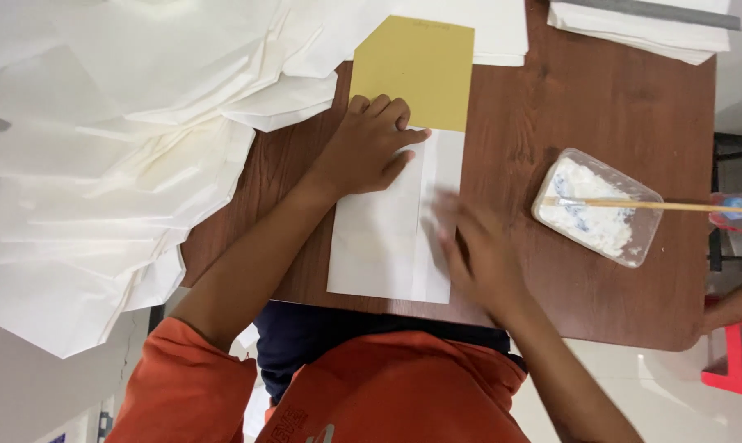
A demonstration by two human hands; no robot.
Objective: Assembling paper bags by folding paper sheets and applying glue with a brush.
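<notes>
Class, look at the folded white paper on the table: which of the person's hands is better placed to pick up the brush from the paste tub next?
Probably the right hand: it lies on the paper beside the tub, whose brush handle points right. The left hand presses the paper's top, farther away.

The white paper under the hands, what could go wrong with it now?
The right hand is blurred, rubbing along the folded flap of the white paper; if the left hand lets go, the fold might slip crooked over the yellow card. The glue tub sits close by with a brush sticking out; a sleeve could knock it and smear paste on the table.
</notes>
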